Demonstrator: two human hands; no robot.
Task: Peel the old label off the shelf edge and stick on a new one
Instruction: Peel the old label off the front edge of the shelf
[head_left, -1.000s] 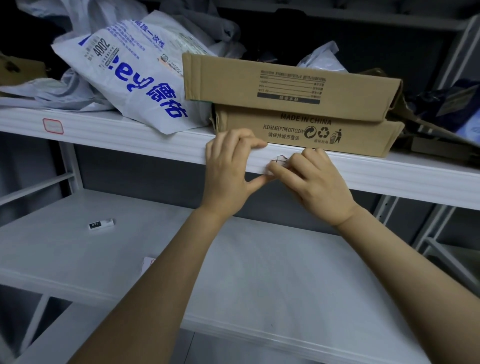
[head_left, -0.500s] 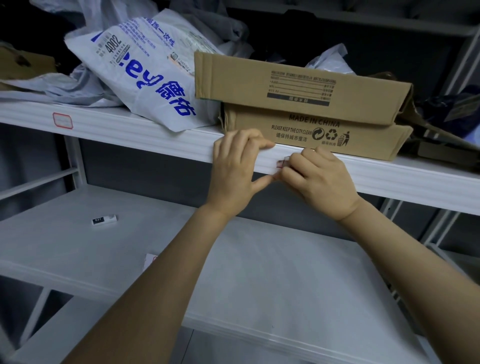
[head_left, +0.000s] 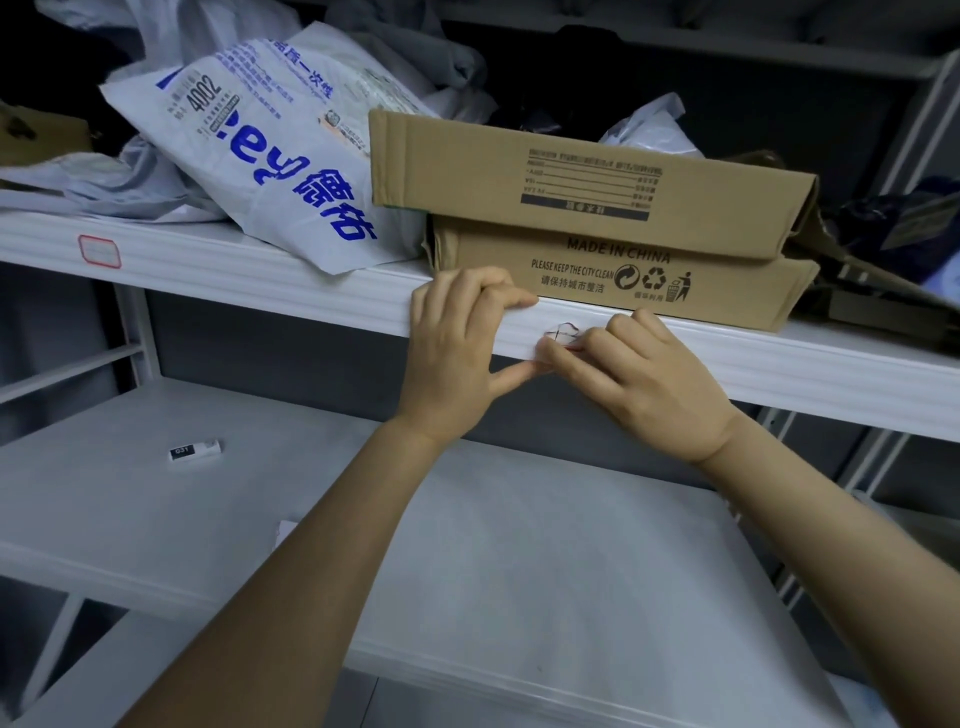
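Note:
A small crumpled label (head_left: 562, 332) with a red border lifts off the white shelf edge (head_left: 779, 364). My right hand (head_left: 644, 379) pinches the label between thumb and fingertips. My left hand (head_left: 457, 348) rests against the shelf edge just left of it, fingers curled over the top lip and thumb stretched toward the label. A second red-bordered label (head_left: 98, 251) stays flat on the same edge at far left.
Two flattened cardboard boxes (head_left: 597, 208) and a white courier bag (head_left: 260, 171) lie on the upper shelf right above my hands. On the lower shelf (head_left: 519, 545) sit a small black-and-white tag (head_left: 195, 450) and a paper scrap (head_left: 284, 530) beside my left forearm.
The label has curled further off the shelf edge under my right fingers. The view has shifted slightly; both hands stay at the same spot.

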